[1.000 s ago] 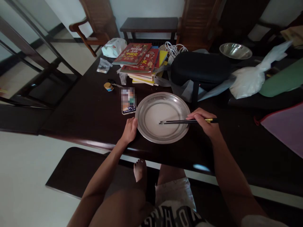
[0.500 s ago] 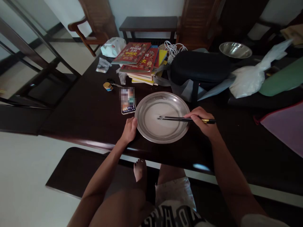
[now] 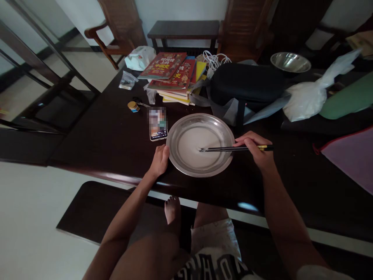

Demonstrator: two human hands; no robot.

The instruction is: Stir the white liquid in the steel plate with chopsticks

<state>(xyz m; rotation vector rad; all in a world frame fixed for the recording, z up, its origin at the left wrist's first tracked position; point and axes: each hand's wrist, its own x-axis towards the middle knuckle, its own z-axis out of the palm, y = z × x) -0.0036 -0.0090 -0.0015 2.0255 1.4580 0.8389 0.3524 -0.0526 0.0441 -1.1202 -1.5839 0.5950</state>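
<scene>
A wide, shallow metal basin [image 3: 173,157] stands near the front edge of the dark table, with a whitish liquid [image 3: 192,144] in its bottom. My left hand [image 3: 160,159] grips the basin's left rim, its fingers partly hidden under the edge. Held in my right hand [image 3: 257,149] is a pair of black chopsticks [image 3: 224,149] with gold bands near the upper ends. Their tips dip into the liquid near the middle of the basin and are coated in white. The chopsticks lie almost level across the right rim.
Left of the basin lies a phone [image 3: 158,134], with a small jar [image 3: 133,106] and scissors [image 3: 142,103] beyond. Behind are stacked books [image 3: 166,66], a black case [image 3: 244,83], a steel bowl [image 3: 290,62], a white plastic bag [image 3: 305,101] and a purple cloth [image 3: 352,155].
My right hand has shifted to the right, drawing the chopstick tips a little to the right through the liquid. My left hand stays at the basin's rim.
</scene>
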